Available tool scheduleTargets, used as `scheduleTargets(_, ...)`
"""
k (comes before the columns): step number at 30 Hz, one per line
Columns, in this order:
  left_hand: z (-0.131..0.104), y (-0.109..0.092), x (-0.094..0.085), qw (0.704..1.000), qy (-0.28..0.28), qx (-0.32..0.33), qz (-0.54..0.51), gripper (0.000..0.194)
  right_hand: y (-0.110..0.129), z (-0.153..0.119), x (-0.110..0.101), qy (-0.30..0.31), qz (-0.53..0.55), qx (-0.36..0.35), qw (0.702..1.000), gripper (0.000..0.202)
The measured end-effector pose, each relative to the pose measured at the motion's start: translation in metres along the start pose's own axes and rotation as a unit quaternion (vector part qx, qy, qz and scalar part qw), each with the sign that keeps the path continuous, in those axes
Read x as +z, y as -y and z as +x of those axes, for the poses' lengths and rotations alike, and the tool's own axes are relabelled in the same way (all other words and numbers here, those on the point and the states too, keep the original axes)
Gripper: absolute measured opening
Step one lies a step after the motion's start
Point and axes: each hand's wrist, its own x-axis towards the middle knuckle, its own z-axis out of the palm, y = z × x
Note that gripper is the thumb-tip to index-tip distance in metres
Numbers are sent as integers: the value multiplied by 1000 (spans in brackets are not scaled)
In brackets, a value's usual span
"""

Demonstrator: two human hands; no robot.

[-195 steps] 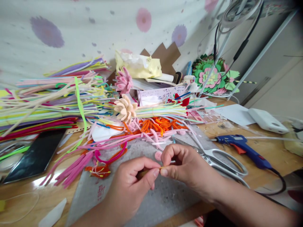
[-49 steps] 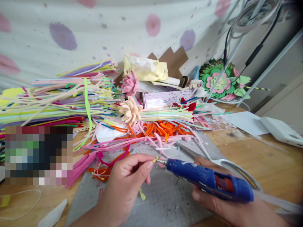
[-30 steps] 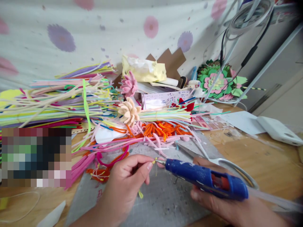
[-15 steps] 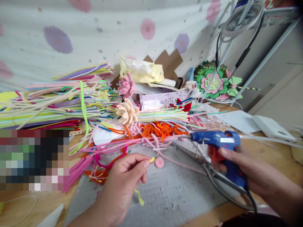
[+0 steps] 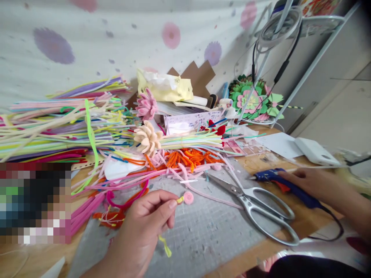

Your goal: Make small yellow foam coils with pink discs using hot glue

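Between thumb and fingertips, my left hand [image 5: 149, 224] pinches a small yellow piece [image 5: 180, 200]. Right beside that piece is a pink disc [image 5: 188, 198] over the grey mat [image 5: 203, 239]. A yellow-green strip [image 5: 165, 247] shows below the hand. My right hand [image 5: 315, 185] is on the blue glue gun [image 5: 269, 175], which lies on its side on the wooden table, its nozzle toward the left; the fingers rest on its upper side. Silver scissors [image 5: 246, 199] lie partly open between the gun and the pink disc.
Bundles of coloured pipe cleaners [image 5: 58, 127] fill the back left. Pink and cream fuzzy flowers [image 5: 147, 138] stand behind orange pieces [image 5: 188, 157]. A white device [image 5: 315, 150] sits at the back right, near a rack pole with cables [image 5: 279, 31].
The glue gun has gone from raised above the scissors to lying on the table at the right, my right hand with it. The yellow piece is now closer to the pink disc.
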Motion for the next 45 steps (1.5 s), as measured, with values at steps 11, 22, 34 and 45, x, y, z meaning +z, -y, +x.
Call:
scheduleTargets(11,-6,2,1,977,58,74,193,12,176,-68,107,322,291,-69,898,28)
scheduleTargets(22,-5,-2,3,976,70,57,199,12,178,-63,127,349,371,6,860,24)
scheduleTargets(34,-1,3,-2,978,80,32,192,11,176,-61,125,354,337,-32,872,8)
scheduleTargets(45,-4,2,-2,978,76,38,188,10,179,-63,129,340,359,-20,869,6)
